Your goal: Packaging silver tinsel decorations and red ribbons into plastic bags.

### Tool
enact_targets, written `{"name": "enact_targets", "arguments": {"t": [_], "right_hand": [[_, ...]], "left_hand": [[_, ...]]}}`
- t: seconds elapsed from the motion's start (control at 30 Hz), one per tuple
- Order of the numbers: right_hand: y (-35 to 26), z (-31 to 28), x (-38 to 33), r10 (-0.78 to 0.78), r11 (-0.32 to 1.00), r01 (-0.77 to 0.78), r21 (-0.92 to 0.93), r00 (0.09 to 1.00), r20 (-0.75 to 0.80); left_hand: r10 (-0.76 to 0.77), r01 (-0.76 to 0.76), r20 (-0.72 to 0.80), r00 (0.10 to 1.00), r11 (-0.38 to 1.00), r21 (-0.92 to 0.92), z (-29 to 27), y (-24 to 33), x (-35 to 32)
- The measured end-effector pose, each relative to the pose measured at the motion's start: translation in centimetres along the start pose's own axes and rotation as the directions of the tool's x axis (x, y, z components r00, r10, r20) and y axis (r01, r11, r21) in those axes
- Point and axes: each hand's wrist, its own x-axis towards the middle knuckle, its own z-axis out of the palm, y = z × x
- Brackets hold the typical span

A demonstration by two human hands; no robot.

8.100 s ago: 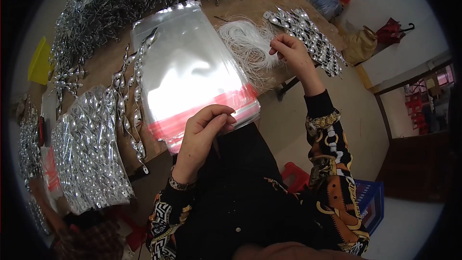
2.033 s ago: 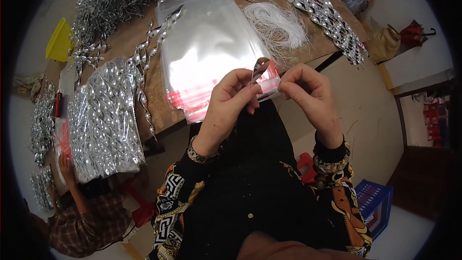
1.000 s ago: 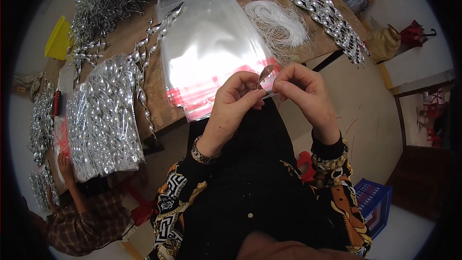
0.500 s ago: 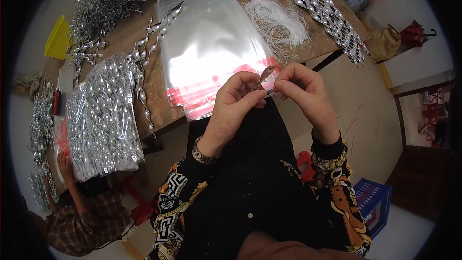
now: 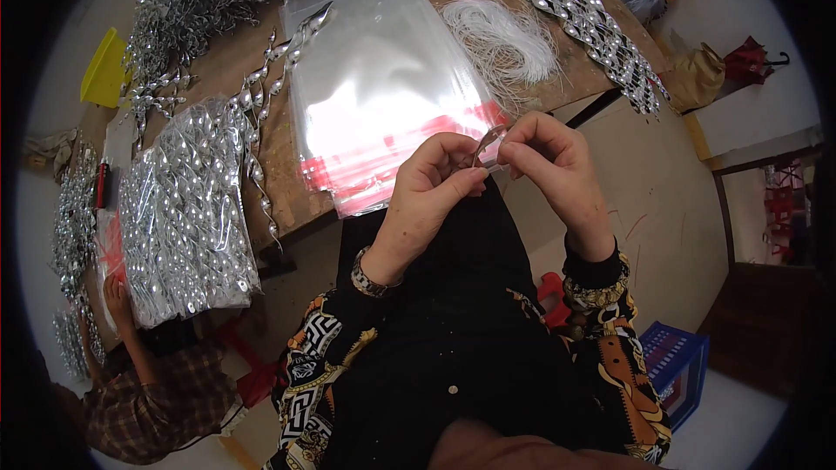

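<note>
My left hand (image 5: pixel 428 181) pinches a small shiny twisted silver strip (image 5: pixel 490 136) between thumb and fingers, just past the near edge of the table. The strip's free end curves up toward my right hand (image 5: pixel 557 165). That hand is closed too, thumb against fingertips, almost touching the left; what lies in its pinch is too small to make out. Behind my hands lies a stack of clear plastic bags (image 5: pixel 374 70) with red-edged openings. A bundle of white string (image 5: pixel 509 43) rests to the right of the bags.
Silver twisted strips (image 5: pixel 601 43) lie at the right table edge, with a tangled silver heap (image 5: pixel 209 9) at the back left. A filled clear bag of silver twists (image 5: pixel 187 209) is on the left. Beside it is a co-worker's hand (image 5: pixel 117 296). A blue basket (image 5: pixel 675 370) stands low right.
My left hand has shifted slightly right, closer to my right hand. The silver strip has tilted over toward the right fingertips. My right hand has hardly moved.
</note>
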Motion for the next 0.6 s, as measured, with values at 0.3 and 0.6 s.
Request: {"name": "enact_targets", "arguments": {"t": [0.3,0.6], "right_hand": [[0.2,-0.1,-0.3,-0.023,0.995,0.017,-0.1,0.998,-0.053],[0.7,0.0,-1.0,-0.105,0.972,0.087,-0.216,0.992,-0.076]], "left_hand": [[0.041,-0.042,0.032,0.999,0.998,0.036,0.3,-0.6,-0.2],[0.068,-0.073,0.054,0.996,0.993,0.096,0.1,-1.5,-0.8]]}}
